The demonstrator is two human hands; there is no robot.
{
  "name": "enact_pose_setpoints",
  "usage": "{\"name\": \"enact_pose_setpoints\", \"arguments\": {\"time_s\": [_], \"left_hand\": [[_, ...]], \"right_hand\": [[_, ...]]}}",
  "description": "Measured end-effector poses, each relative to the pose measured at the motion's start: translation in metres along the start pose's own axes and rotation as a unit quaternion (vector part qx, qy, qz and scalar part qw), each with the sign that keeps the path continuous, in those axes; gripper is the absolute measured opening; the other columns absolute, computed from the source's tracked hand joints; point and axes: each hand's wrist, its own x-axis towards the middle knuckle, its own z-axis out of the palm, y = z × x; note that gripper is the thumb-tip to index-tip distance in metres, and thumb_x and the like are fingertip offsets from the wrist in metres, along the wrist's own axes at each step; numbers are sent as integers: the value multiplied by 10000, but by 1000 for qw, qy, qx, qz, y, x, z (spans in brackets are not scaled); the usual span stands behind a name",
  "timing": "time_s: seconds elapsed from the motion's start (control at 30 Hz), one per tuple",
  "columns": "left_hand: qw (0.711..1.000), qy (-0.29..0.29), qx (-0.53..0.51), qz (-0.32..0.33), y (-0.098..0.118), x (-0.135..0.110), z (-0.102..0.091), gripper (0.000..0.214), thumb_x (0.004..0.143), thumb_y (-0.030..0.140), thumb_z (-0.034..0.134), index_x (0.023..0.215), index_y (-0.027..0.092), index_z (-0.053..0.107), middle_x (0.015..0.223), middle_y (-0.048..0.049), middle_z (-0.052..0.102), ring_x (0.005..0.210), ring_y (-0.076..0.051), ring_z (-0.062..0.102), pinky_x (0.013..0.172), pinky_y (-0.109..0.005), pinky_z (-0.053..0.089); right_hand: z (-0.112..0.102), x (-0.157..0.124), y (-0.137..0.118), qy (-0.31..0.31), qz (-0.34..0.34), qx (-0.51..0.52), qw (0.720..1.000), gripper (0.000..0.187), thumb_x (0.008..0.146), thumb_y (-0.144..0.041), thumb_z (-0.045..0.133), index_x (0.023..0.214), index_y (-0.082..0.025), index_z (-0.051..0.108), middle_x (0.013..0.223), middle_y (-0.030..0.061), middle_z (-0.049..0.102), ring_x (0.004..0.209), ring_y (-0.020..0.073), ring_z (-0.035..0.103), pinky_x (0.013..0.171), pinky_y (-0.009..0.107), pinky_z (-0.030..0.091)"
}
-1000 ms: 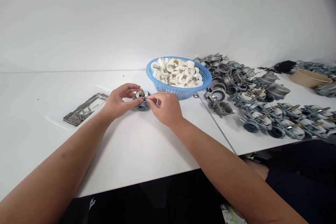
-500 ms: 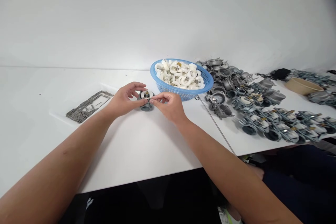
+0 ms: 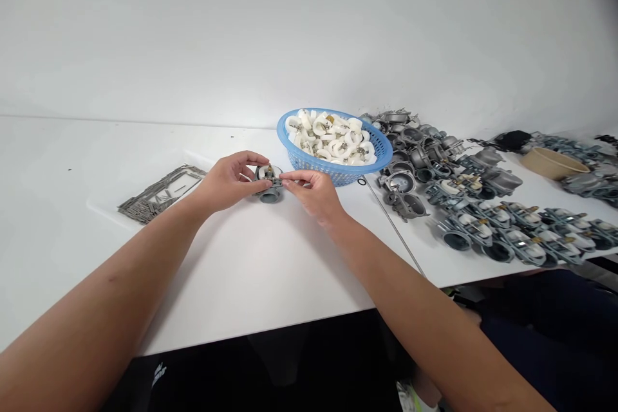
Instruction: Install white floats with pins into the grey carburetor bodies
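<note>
A grey metal carburetor body (image 3: 270,196) rests on the white table with a white float (image 3: 264,172) and a brass-coloured part in its upturned side. Around its left side are the fingers of my left hand (image 3: 230,179), thumb at the near edge and index finger arched over the back. My right hand (image 3: 313,192) pinches at the body's right side, thumb against index finger. Between those fingertips is what looks like a thin metal pin, mostly hidden. Left of my hands, a shallow clear tray (image 3: 107,211) holds many thin metal pins (image 3: 145,207).
Behind my hands stands a blue basket (image 3: 333,175) full of white floats (image 3: 333,138). A black ring (image 3: 362,181) lies beside it. Bare carburetor bodies (image 3: 403,181) are piled to the right, near rows of bodies with floats (image 3: 524,241). A tan bowl (image 3: 555,164) sits farther right.
My right fingertips have shifted slightly at the carburetor's right side, and the body appears slightly turned. My left hand keeps its hold. The camera view has moved a little.
</note>
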Motion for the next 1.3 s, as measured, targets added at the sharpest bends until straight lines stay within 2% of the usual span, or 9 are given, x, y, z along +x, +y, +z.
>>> {"name": "enact_pose_setpoints", "arguments": {"time_s": [0.17,0.4,0.6,0.67,0.8,0.9,1.1,1.2,1.3], "left_hand": [[1000,3,-12,2,0,-1,0,496,680,513,820,1095,272,695,1016,-42,697,833,-181,634,683,-290,524],[1000,16,-20,-1,0,-1,2,453,662,497,838,1014,250,695,728,-9,648,706,-170,614,624,-276,485],[1000,9,-28,-9,0,-2,2,478,659,514,835,1023,245,681,690,-1,631,664,-165,605,606,-282,472],[1000,6,-31,-5,1,-2,2,485,662,518,832,1032,244,680,691,-2,625,671,-167,607,617,-291,480],[999,3,-36,6,2,-2,2,490,660,528,830,1029,238,688,708,-10,621,695,-177,617,632,-304,499],[999,2,-40,8,2,-3,3,500,657,539,829,1023,230,689,760,-33,659,718,-189,636,636,-314,514],[999,-6,-51,6,-1,-3,2,521,658,539,837,1043,230,670,847,-55,707,732,-197,662,666,-337,542],[998,-13,-64,6,-1,-2,1,543,656,530,842,1068,226,661,955,-83,728,770,-214,680,684,-353,557],[998,-13,-64,2,0,-2,1,537,654,508,848,1070,221,666,1031,-95,728,776,-209,681,697,-358,560]], "right_hand": [[3,-2,0,20,-46,-27,998,112,836,-230,693,895,-224,787,971,-1,747,967,179,643,860,308,451],[6,0,2,31,-110,-40,993,126,850,-197,658,883,-217,778,891,3,725,891,174,651,853,312,480],[9,-2,2,41,-123,-47,990,121,855,-202,638,866,-214,758,922,5,738,922,187,654,879,333,477],[9,-4,1,51,-112,-45,991,142,851,-226,649,962,-208,735,926,5,738,936,190,644,871,330,471],[9,-6,-2,56,-95,-39,993,471,835,-256,683,1291,-207,575,900,-1,734,937,190,633,836,319,471],[8,-7,-5,54,-87,-51,993,529,830,-261,694,1333,-208,540,936,13,744,958,202,649,844,331,481],[5,-12,-9,57,-108,-112,986,417,868,-235,677,1276,-245,593,944,5,758,924,219,705,996,413,469],[4,-15,-7,45,-137,-144,979,343,881,-215,661,1220,-256,629,991,-4,759,854,209,720,993,420,478],[5,-17,-6,53,-174,-162,970,330,880,-172,644,1200,-250,628,980,-12,760,945,217,715,1020,421,455]]}}
